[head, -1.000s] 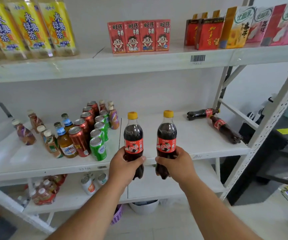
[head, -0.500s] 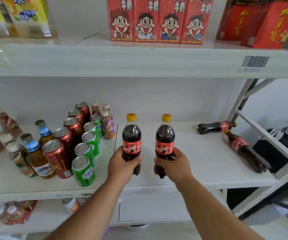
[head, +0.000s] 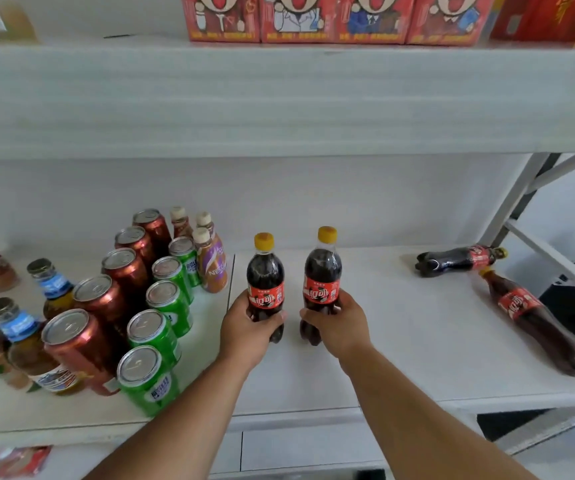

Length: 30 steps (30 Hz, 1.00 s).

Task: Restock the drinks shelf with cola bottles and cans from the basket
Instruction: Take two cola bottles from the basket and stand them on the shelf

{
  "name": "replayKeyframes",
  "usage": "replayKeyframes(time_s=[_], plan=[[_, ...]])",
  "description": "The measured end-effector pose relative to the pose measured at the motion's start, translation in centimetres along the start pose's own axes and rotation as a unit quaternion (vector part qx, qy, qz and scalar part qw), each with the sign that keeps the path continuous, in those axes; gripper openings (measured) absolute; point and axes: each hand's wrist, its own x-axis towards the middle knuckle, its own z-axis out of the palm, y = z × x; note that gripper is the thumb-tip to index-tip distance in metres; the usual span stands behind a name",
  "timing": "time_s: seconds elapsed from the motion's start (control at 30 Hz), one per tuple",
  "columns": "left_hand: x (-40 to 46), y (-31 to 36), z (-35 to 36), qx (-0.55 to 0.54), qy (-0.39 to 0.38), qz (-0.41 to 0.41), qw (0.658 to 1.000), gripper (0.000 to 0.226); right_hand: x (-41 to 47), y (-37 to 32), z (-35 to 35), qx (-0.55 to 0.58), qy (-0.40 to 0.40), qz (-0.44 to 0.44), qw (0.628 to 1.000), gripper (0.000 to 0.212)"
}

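I hold two small cola bottles with yellow caps and red labels, both upright over the middle of the white drinks shelf (head: 400, 341). My left hand (head: 248, 330) grips the left cola bottle (head: 265, 271) around its lower half. My right hand (head: 338, 327) grips the right cola bottle (head: 323, 268) the same way. Whether their bases touch the shelf I cannot tell. Two more cola bottles lie on their sides at the shelf's right end: one at the back (head: 459, 259), one nearer (head: 535, 317). The basket is out of view.
Rows of red cans (head: 81, 344) and green cans (head: 147, 375) stand left of my hands, with small coffee bottles (head: 211, 261) behind them and tea bottles (head: 50, 285) further left. An upper shelf (head: 279, 98) with red cartons (head: 313, 15) hangs overhead. A metal upright (head: 518, 195) stands at the right.
I have moved closer to the shelf, and both hands have carried the two cola bottles forward over it. The lying bottles and the cans have not moved.
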Motion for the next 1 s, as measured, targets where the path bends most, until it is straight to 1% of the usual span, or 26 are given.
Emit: replayKeyframes(time_s=[0.23, 0.33, 0.43, 0.53, 0.63, 0.8, 1.0], plan=[[1.0, -1.3, 0.9, 0.007, 0.005, 0.025, 1.000, 0.046, 1.4, 1.4, 0.3, -0.013, 0.001, -0.051, 0.999, 0.038], [1.1, -1.8, 0.8, 0.031, 0.007, 0.029, 0.999, 0.050, 1.4, 2.1, 0.4, -0.021, 0.002, -0.049, 0.999, 0.041], [1.0, -2.4, 0.8, 0.079, 0.003, 0.030, 0.996, 0.056, 1.5, 2.9, 0.3, -0.060, 0.005, -0.039, 0.997, 0.042], [0.6, -3.4, 0.9, 0.073, 0.009, 0.027, 0.997, 0.051, 1.5, 3.7, 0.2, -0.081, 0.006, -0.028, 0.996, 0.042], [0.5, -4.0, 1.2, 0.068, 0.019, 0.025, 0.997, 0.047, 1.7, 4.1, 0.4, -0.099, 0.009, -0.035, 0.994, 0.040], [1.2, -4.1, 1.4, 0.055, 0.017, 0.022, 0.998, 0.046, 2.4, 4.3, 1.0, -0.093, 0.009, -0.033, 0.995, 0.041], [3.3, -3.6, 1.5, 0.078, 0.009, 0.019, 0.997, 0.045, 4.5, 3.5, 1.8, -0.090, 0.006, -0.027, 0.996, 0.043]])
